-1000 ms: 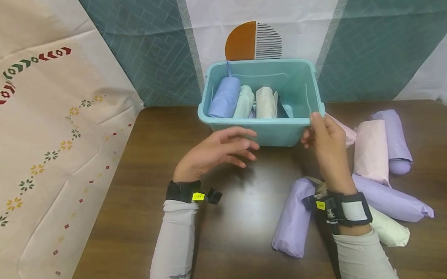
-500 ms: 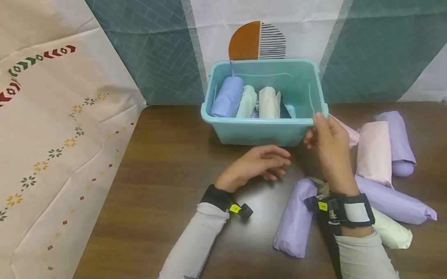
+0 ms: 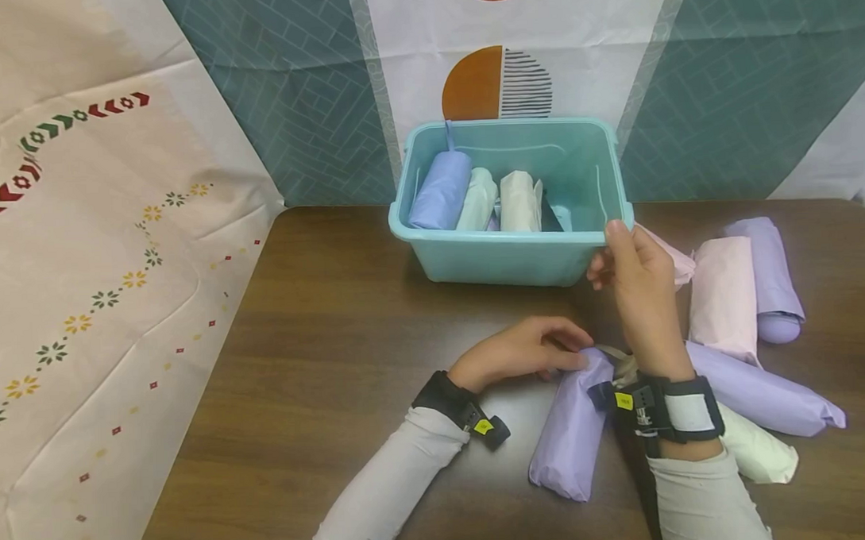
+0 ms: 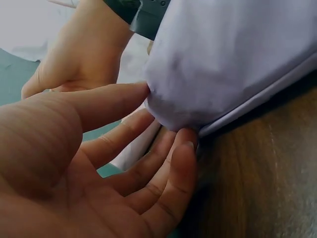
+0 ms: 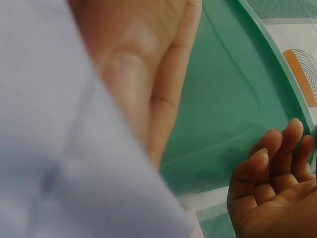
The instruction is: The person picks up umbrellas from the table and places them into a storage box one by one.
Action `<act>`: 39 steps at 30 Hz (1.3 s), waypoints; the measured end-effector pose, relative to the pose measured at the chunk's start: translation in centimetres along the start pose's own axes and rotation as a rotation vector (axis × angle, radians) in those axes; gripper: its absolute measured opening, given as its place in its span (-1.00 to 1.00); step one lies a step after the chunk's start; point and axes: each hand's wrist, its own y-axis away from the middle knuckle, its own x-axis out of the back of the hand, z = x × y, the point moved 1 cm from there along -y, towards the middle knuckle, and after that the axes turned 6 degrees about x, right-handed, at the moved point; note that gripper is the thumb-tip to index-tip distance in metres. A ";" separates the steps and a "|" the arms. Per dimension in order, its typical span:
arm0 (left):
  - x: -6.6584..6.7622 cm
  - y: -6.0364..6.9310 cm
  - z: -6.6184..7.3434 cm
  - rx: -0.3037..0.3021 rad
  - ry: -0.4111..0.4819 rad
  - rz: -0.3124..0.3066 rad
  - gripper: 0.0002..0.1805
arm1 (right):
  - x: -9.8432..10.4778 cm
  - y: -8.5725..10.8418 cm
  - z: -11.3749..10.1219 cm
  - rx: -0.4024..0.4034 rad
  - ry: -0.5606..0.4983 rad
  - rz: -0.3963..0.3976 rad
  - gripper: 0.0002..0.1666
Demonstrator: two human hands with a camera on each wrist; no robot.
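While the left hand (image 3: 524,350) meets the upper end of the purple bundle (image 3: 567,440), lower middle-right of the head view, the right hand (image 3: 644,286) pinches the bin (image 3: 500,260) at its near right corner. Head view: right thumb on top of the rim, fingers bent below it. Right wrist view crops that thumb but shows the bent fingers by the rim, lower right; a blurred purple surface covers its left side. Left wrist view gives the left fingers better: thumb tip on one side of the bundle's end, fingers curved round the other, only the bundle's width between. How firmly, cannot tell. Bundle lies on the table (image 3: 319,306), slanting toward upper right.

Only the head view shows inside the bin, upper centre: blue bundle (image 3: 439,190), mint bundle (image 3: 477,198), white bundle (image 3: 519,201). Pile at right, head view again: pink bundle (image 3: 722,300), long lilac bundle (image 3: 762,389), pale green bundle (image 3: 759,447), round-ended bundle (image 3: 770,270).
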 end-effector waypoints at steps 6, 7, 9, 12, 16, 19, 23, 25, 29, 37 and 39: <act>-0.1 0.0 -0.3 0.006 -0.039 0.004 -0.65 | -0.1 0.0 0.2 0.002 -0.013 0.000 -0.48; -0.1 -0.1 -0.3 0.011 -0.038 0.005 -0.68 | -0.1 0.0 0.2 0.003 -0.011 0.000 -0.49; -0.1 -0.1 -0.3 0.016 -0.030 0.005 -0.74 | -0.1 0.0 0.2 0.003 -0.013 -0.001 -0.49; -0.1 0.0 -0.3 0.017 -0.022 0.000 -0.84 | -0.1 0.1 0.2 0.006 -0.009 -0.004 -0.49; 0.5 0.6 0.0 0.017 -0.034 -0.003 -0.90 | -0.1 0.1 0.2 0.013 0.004 -0.005 -0.50; 1.6 1.2 0.2 0.027 -0.057 0.005 -0.89 | 0.0 0.2 0.2 0.017 0.010 -0.007 -0.50; 3.3 2.0 0.3 0.042 -0.074 0.028 -0.88 | 0.0 0.2 0.2 0.014 0.010 -0.009 -0.50; 4.1 2.4 0.2 0.043 -0.073 0.044 -0.88 | 0.0 0.2 0.2 0.011 0.015 -0.009 -0.50; 5.5 3.4 0.4 0.052 -0.053 0.108 -0.89 | 0.0 0.2 0.1 0.007 0.018 -0.008 -0.49; 7.7 5.3 0.5 0.088 0.085 0.236 -0.89 | 0.1 0.1 0.1 -0.015 0.028 -0.005 -0.48; 8.1 5.7 0.6 0.082 0.101 0.253 -0.89 | 0.1 0.1 0.2 -0.021 0.034 -0.004 -0.48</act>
